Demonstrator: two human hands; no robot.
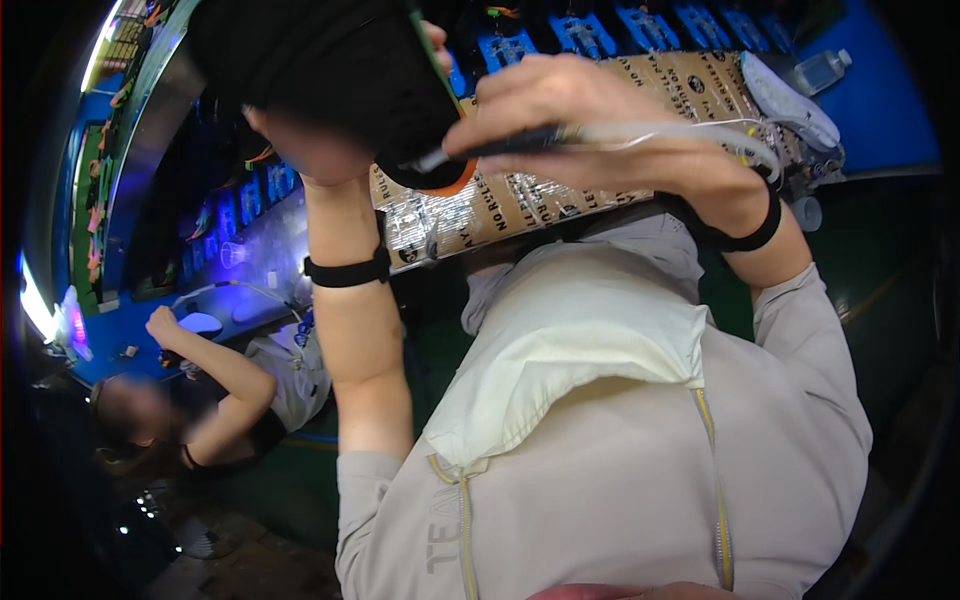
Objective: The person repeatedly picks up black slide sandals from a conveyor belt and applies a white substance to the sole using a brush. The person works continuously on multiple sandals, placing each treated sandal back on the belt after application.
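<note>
My left hand (325, 148) grips a black shoe (320, 60) with a green and orange edge, raised at the upper left. Fingertips of that hand show past the shoe's right side; the rest is partly hidden and blurred. In my right hand (560, 105) is a slim black-handled brush-like tool (515, 143), its pale tip at the shoe's orange-edged end. Whether the tip touches the shoe I cannot tell. From the tool's back end a translucent hose (680, 133) curves over my right wrist.
Below my hands lies a printed brown and silver covering (480, 215) on the bench. A white shoe-shaped piece (790, 105) and a clear bottle (822, 70) are at the right. Several blue holders (580, 35) line the back. Another person (225, 390) works at the left.
</note>
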